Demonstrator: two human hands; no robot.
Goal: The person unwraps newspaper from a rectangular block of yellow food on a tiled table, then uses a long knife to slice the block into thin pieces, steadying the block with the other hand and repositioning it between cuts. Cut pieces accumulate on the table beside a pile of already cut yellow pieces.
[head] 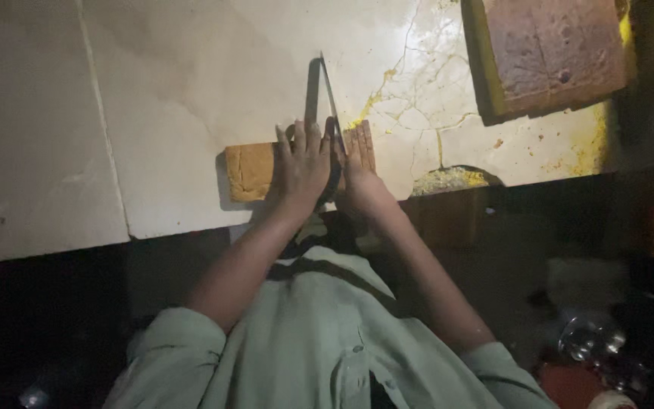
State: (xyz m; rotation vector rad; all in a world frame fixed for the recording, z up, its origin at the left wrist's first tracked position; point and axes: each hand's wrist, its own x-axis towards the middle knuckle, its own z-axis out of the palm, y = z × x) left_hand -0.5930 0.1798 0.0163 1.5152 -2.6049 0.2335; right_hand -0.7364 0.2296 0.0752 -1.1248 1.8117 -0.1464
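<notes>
I stand at a pale, cracked stone counter (175, 91) stained yellow; below its edge the floor (509, 280) lies in deep shadow.

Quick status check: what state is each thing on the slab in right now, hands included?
Cake strip: lying flat on the slab, partly under the hands.
Knife: blade on edge across the strip, tip pointing away.
Left hand: flat, fingers spread, pressing on the strip.
Right hand: closed at the knife's handle end.
Large cake slab: flat at the far right, untouched.
Stone slab: cracked, with yellow crumbs on the right.
</notes>
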